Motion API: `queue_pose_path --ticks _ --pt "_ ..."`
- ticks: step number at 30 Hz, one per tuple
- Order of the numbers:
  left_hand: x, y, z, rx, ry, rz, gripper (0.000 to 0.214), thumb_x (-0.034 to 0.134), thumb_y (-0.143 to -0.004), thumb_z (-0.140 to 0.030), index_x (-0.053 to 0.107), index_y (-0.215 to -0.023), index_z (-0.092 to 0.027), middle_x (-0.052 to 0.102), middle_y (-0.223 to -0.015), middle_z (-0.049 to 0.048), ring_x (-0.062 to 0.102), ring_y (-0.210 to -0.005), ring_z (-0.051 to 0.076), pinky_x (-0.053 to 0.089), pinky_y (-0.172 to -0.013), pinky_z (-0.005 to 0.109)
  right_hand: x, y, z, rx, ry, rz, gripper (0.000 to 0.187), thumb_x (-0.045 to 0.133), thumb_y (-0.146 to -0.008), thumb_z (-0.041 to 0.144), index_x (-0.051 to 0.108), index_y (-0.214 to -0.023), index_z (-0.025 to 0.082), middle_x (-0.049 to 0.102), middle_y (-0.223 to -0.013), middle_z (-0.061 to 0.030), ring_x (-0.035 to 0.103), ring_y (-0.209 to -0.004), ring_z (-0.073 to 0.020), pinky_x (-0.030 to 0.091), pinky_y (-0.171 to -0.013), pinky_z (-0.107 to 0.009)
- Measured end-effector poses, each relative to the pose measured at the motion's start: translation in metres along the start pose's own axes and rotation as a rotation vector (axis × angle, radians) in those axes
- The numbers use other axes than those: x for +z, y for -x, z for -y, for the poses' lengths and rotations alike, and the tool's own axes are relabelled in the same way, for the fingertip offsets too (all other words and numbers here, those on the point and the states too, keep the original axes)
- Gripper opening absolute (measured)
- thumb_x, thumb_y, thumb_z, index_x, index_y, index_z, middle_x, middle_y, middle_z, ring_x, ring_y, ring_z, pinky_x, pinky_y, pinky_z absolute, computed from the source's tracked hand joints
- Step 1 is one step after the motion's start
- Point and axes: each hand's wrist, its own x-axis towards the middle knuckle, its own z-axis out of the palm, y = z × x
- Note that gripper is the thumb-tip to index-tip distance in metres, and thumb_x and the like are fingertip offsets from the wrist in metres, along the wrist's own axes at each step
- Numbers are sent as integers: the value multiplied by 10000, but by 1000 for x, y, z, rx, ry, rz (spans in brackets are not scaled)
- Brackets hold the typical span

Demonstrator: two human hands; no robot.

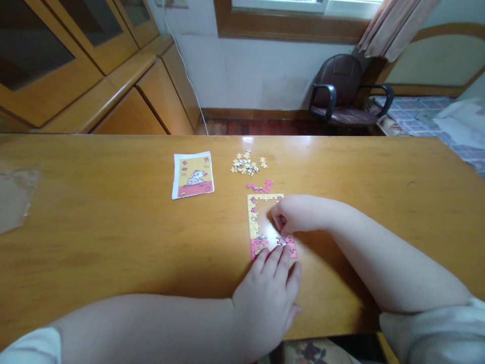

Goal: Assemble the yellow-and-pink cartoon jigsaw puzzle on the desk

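A partly joined jigsaw puzzle (252,227) lies on the wooden table, its yellow and pink edge pieces forming a frame around bare wood. My left hand (267,290) rests flat with fingers stretched over the puzzle's bottom edge. Over the puzzle's right side, my right hand (290,215) is bent with its fingers curled down; whatever is in them is hidden. Just beyond the top edge sit several loose pink puzzle pieces (261,188). Farther back is a pile of yellow and white puzzle pieces (244,164).
A printed picture sheet (194,174) of a white animal lies left of the loose pieces. Clear plastic wrapping (17,197) is at the table's left edge. Beyond the table (113,217) stand a wooden cabinet (125,101), an office chair (346,91) and a bed (435,116).
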Motion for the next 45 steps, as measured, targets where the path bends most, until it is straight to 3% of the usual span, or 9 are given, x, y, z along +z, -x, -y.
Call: queue_pose_path --ticks 23,31,34,37,40,42,45 --pt "6 0 1 -16 -22 -64 687 569 -866 -587 485 -1387 -147 431 -1495 213 416 -1373 368 265 -1127 488 2 1 1 -3 26 -13 139 665 -676 255 714 -800 214 692 -735 3 559 -646 -131 350 -567 -238" --pt "6 -2 3 -17 -29 -77 682 582 -857 -585 500 -1370 -143 476 -1454 231 466 -1333 378 312 -1092 502 1 2 5 31 24 -50 107 703 -681 260 714 -781 221 686 -716 -1 550 -621 -138 343 -554 -253" --pt "4 -3 2 -26 -18 -66 695 599 -848 -580 495 -1370 -132 470 -1458 234 462 -1335 386 310 -1093 512 1 -1 3 35 -28 -208 112 672 -770 317 706 -784 212 679 -714 -12 538 -606 -137 351 -560 -258" --pt "1 -3 2 7 2 -50 677 574 -873 -560 482 -1380 -122 457 -1475 215 439 -1353 374 288 -1115 509 3 -11 -6 79 -11 -568 131 611 -844 284 705 -833 193 681 -777 -44 554 -669 -157 385 -620 -273" --pt "-5 -1 1 69 38 -58 583 475 -940 -520 480 -1385 -144 481 -1471 160 444 -1350 330 275 -1126 491 7 -24 -22 35 57 -899 205 552 -912 281 718 -915 162 681 -905 -97 582 -813 -190 429 -757 -303" --pt "-7 0 2 120 52 -83 526 434 -966 -488 495 -1370 -157 504 -1457 128 456 -1336 307 279 -1122 476 10 -31 -31 -70 160 -963 259 518 -945 306 736 -977 171 687 -1005 -118 570 -916 -224 417 -864 -358" --pt "-9 1 2 193 57 -117 479 436 -971 -462 524 -1336 -165 527 -1439 100 459 -1325 287 262 -1131 461 13 -37 -40 -180 220 -937 268 514 -958 337 746 -1058 246 664 -1211 -93 521 -1072 -263 374 -951 -430"
